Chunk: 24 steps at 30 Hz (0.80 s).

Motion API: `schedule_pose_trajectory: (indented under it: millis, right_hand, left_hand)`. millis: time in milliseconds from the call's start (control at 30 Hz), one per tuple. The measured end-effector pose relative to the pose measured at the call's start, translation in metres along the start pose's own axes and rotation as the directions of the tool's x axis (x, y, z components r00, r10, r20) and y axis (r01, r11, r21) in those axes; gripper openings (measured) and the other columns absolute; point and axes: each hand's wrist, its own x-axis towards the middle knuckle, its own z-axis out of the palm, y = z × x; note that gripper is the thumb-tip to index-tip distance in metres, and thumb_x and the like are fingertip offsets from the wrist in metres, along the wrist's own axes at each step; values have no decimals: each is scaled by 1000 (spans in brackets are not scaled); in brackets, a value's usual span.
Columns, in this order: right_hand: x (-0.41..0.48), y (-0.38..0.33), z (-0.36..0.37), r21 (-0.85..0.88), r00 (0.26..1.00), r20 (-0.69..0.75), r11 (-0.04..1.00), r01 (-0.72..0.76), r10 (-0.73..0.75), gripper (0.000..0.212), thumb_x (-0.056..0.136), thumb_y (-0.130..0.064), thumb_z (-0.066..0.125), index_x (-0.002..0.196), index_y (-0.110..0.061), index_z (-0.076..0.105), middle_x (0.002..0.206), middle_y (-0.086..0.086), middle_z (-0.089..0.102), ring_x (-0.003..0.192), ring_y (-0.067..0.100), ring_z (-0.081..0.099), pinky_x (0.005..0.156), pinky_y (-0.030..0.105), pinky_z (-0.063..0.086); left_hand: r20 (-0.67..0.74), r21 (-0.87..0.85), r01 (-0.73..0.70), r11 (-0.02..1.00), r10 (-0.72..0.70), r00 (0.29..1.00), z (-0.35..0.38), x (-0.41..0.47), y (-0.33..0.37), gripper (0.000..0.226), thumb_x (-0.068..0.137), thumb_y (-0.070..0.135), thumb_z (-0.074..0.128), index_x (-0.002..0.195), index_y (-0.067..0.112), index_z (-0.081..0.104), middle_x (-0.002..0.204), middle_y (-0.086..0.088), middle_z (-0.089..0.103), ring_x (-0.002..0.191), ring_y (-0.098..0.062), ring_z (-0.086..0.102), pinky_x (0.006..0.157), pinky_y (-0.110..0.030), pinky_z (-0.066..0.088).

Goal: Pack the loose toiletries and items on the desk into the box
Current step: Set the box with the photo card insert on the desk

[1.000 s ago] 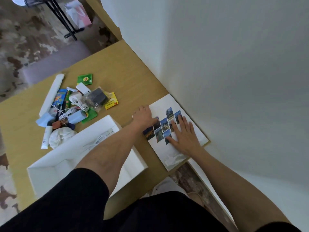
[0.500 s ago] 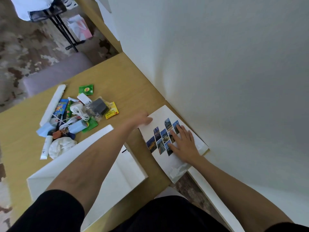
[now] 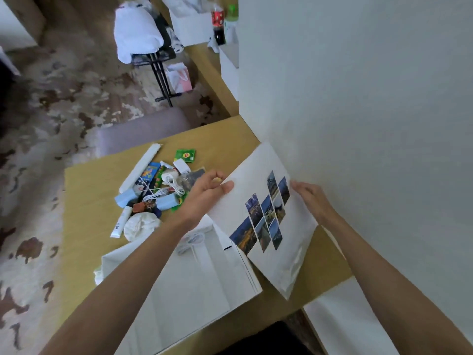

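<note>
- Left hand (image 3: 208, 192) grips the lid's (image 3: 258, 180) left edge, thumb on top; the fingers beneath are mostly hidden.
- Right hand (image 3: 311, 201) holds the lid's right edge at centre right, though its fingertips are hard to make out against the lid.
- Lid is tilted, off the bench (image 3: 84, 208).
- Box (image 3: 199, 285) stands open at lower centre; the left forearm crosses it and the lid covers its right corner.
- Pile (image 3: 153, 193) of loose items lies left of centre on the bench, blurred and partly behind the left hand; a tube (image 3: 120, 222) and a green sachet (image 3: 184, 156) are recognisable.
</note>
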Motion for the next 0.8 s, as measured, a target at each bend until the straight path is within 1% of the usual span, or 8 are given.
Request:
schedule_pose_trajectory:
  millis: [33, 67, 167, 233, 333, 467, 600, 800]
  right_hand:
    - [4, -14, 1, -17, 997, 72, 1000, 17, -16, 52, 87, -61, 52, 56, -19, 50, 58, -1, 49, 56, 18, 49, 64, 35, 38]
    - [8, -30, 4, -53, 989, 143, 998, 38, -30, 54, 85, -63, 54, 54, -21, 39, 55, -2, 38, 52, 15, 39, 59, 31, 31]
    - [20, -81, 25, -227, 939, 336, 962, 154, -71, 48, 88, -57, 52, 54, -26, 36, 54, -7, 36, 52, 10, 37, 55, 24, 27]
    - [25, -110, 46, -288, 900, 419, 921, 261, -124, 51, 93, -48, 52, 51, -27, 34, 47, -13, 34, 45, 2, 34, 51, 21, 26]
    - [25, -144, 88, -350, 845, 472, 827, 439, -249, 52, 92, -43, 56, 56, -23, 25, 49, -11, 25, 42, 4, 27, 45, 21, 19]
    - [13, -165, 146, -387, 767, 587, 743, 546, -259, 50, 91, -41, 57, 53, -18, 35, 50, -5, 38, 44, 7, 35, 47, 25, 23]
    - [4, -157, 183, -425, 703, 677, 664, 615, -217, 50, 92, -49, 53, 61, -9, 46, 55, 3, 46, 49, 17, 44, 49, 30, 26]
    - [-4, -128, 194, -544, 690, 713, 522, 657, -126, 54, 91, -57, 46, 68, -9, 49, 61, 7, 51, 55, 22, 51, 52, 31, 31]
  left_hand:
    - [-46, -43, -16, 999, 14, 999, -14, -14, 3, 9, 91, 18, 62, 88, 18, 53, 77, 4, 72, 64, -12, 67, 52, -24, 53]
    - [-98, -88, -26, 996, 18, 995, -28, -29, 6, 8, 89, 21, 63, 88, 19, 55, 80, 3, 72, 66, -14, 67, 53, -25, 54]
    - [-260, -148, -24, 989, -15, 965, -64, -75, 5, 5, 85, 26, 63, 86, 25, 58, 84, 0, 72, 65, -16, 67, 52, -25, 53]
    - [-338, -85, -20, 996, -9, 941, -86, -106, -1, 5, 92, 18, 59, 92, 22, 58, 90, -1, 71, 67, -15, 66, 53, -23, 52]
    - [-371, -1, 60, 998, -56, 927, -112, -146, -10, 9, 97, 8, 49, 102, 14, 52, 99, -3, 68, 71, -11, 68, 54, -20, 52]
    - [-472, 137, 191, 972, -105, 875, -129, -178, -21, 23, 97, 19, 51, 117, 13, 41, 99, -4, 65, 68, -4, 68, 52, -17, 52]
    - [-517, 300, 344, 890, -151, 842, -138, -200, -40, 30, 96, 35, 50, 114, 22, 30, 101, -1, 63, 76, -11, 67, 52, -20, 53]
    - [-462, 474, 495, 728, -273, 844, -130, -211, -67, 45, 96, 34, 48, 129, 17, 22, 121, -9, 58, 95, -24, 65, 74, -38, 58]
